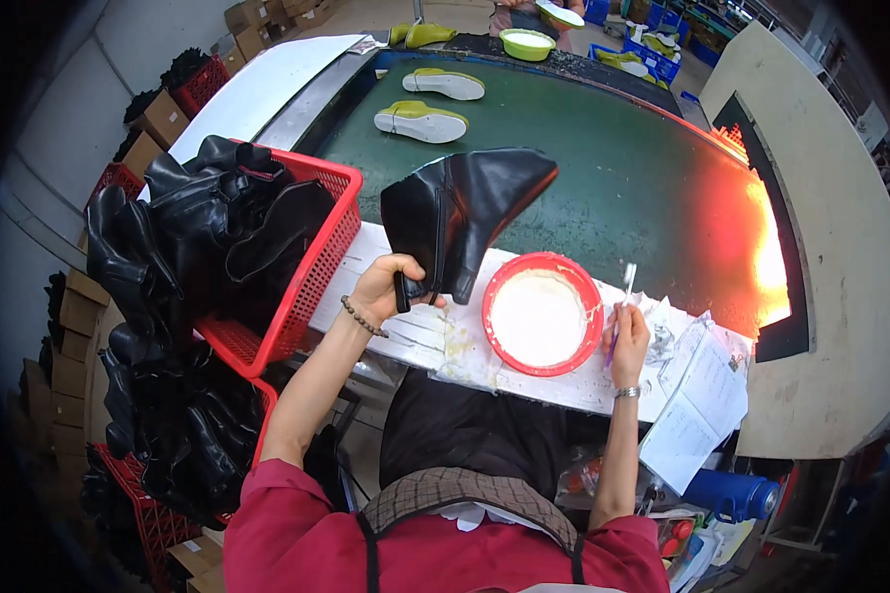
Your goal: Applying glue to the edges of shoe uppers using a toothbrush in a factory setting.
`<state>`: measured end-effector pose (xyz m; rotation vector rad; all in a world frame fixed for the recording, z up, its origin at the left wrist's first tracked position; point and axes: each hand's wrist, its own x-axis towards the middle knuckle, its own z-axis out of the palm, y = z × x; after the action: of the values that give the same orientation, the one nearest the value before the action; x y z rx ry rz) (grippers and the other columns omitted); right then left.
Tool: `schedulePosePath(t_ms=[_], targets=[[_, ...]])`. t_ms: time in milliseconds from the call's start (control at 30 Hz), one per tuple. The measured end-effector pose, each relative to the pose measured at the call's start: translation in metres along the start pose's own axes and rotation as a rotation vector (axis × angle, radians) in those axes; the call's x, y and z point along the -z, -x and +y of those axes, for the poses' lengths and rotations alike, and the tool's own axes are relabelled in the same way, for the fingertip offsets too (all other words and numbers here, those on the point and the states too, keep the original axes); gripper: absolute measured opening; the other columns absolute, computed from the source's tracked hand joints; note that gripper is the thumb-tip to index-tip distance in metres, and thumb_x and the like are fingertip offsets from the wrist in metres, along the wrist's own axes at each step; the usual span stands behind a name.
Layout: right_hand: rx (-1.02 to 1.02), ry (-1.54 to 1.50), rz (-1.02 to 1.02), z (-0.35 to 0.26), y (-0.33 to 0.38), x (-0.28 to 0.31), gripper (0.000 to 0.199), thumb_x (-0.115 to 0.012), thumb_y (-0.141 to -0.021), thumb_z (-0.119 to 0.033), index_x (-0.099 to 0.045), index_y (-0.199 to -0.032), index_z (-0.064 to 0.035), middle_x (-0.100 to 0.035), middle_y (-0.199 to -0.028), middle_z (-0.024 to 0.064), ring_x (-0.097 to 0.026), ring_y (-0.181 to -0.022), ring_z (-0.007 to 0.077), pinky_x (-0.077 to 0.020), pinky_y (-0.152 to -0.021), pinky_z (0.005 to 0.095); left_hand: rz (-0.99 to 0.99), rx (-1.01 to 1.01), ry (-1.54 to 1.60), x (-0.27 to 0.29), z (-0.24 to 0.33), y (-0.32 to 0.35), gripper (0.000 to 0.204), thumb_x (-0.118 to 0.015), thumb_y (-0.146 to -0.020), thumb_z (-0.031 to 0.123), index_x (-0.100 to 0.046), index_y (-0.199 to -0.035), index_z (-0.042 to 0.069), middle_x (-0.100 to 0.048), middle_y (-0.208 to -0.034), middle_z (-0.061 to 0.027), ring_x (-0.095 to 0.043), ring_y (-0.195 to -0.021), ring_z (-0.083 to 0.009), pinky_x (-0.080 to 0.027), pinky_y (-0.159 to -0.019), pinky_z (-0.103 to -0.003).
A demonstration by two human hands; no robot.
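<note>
Down at the lower edge sits the red-sleeved person, forearms reaching up to the paper-covered white table [564, 387]. The right hand [627, 341] is closed around a thin white-bristled brush [625, 289], which stands nearly upright with bristles up, just right of the round red plastic bowl of white paste [541, 312]; brush and bowl rim sit close, whether they touch I cannot tell. The left hand [386, 289], with a beaded bracelet at the wrist, is clamped on the heel end of a black leather ankle boot [462, 212], lifted off the table just left of and above the bowl. The two hands are well apart, the bowl between them. The boot's sole edge runs up and to the right, its long axis slanting from the heel in the grip toward the toe, which points to the far right over the dark green conveyor belt [603, 168]. To the left, touching the table edge, a red plastic mesh crate [311, 267] is heaped with more black boots [218, 208]. Loose printed paper sheets [697, 400] lie right of the brush hand. Farther out on the belt rest two white-and-yellow-green shoe soles [420, 121], and beyond them a yellow-green bowl [527, 42] near another person.
</note>
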<state>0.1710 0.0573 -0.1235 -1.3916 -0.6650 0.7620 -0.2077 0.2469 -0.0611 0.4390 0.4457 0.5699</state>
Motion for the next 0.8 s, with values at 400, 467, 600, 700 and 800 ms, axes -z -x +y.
schedulePosePath(t_ms=[400,467,600,700,800], targets=[[0.267,0.319,0.178,0.024,0.016,-0.010,0.017,-0.055,-0.104,-0.014,-0.064,-0.107,0.0006,-0.057,-0.068,-0.0019,-0.047,-0.055,0.0040,-0.0354,-0.048,0.0218,0.262,-0.128,-0.078,0.036,0.049,-0.115,0.005,-0.062,-0.082,0.002,-0.066,-0.083,0.000,-0.069,-0.084,-0.0147,-0.069,-0.072,-0.0290,-0.063,-0.070,-0.048],[0.239,0.272,0.165,0.025,0.015,-0.011,0.017,-0.055,-0.104,-0.013,-0.064,-0.108,0.0006,-0.056,-0.069,-0.0024,-0.046,-0.055,0.0039,-0.0353,-0.048,0.0215,0.288,-0.143,-0.088,0.041,0.052,-0.132,0.005,-0.064,-0.081,0.001,-0.065,-0.086,0.001,-0.069,-0.084,-0.0135,-0.067,-0.067,-0.0264,-0.062,-0.061,-0.045],[0.228,0.297,0.180,0.020,0.017,-0.013,0.019,-0.053,-0.104,-0.013,-0.065,-0.108,0.0010,-0.053,-0.069,-0.0049,-0.043,-0.058,0.0029,-0.0340,-0.051,0.0211,0.271,-0.134,-0.075,0.026,0.050,-0.162,0.005,-0.064,-0.083,0.002,-0.065,-0.088,0.003,-0.069,-0.085,-0.0098,-0.068,-0.080,-0.0268,-0.061,-0.072,-0.047],[0.220,0.305,0.179,0.018,0.018,-0.013,0.018,-0.054,-0.104,-0.012,-0.065,-0.108,0.0011,-0.053,-0.073,-0.0057,-0.042,-0.062,0.0023,-0.0335,-0.055,0.0199,0.231,-0.100,-0.045,0.026,0.047,-0.195,0.006,-0.065,-0.083,0.003,-0.065,-0.089,0.004,-0.068,-0.091,-0.0098,-0.066,-0.086,-0.0264,-0.060,-0.077,-0.046],[0.201,0.294,0.197,0.024,0.018,-0.011,0.018,-0.054,-0.103,-0.009,-0.064,-0.112,0.0026,-0.053,-0.071,-0.0039,-0.044,-0.061,0.0038,-0.0355,-0.054,0.0214,0.206,-0.087,-0.004,0.022,0.046,-0.243,0.007,-0.065,-0.085,0.003,-0.064,-0.092,0.002,-0.067,-0.094,-0.0115,-0.064,-0.085,-0.0269,-0.061,-0.076,-0.044]])
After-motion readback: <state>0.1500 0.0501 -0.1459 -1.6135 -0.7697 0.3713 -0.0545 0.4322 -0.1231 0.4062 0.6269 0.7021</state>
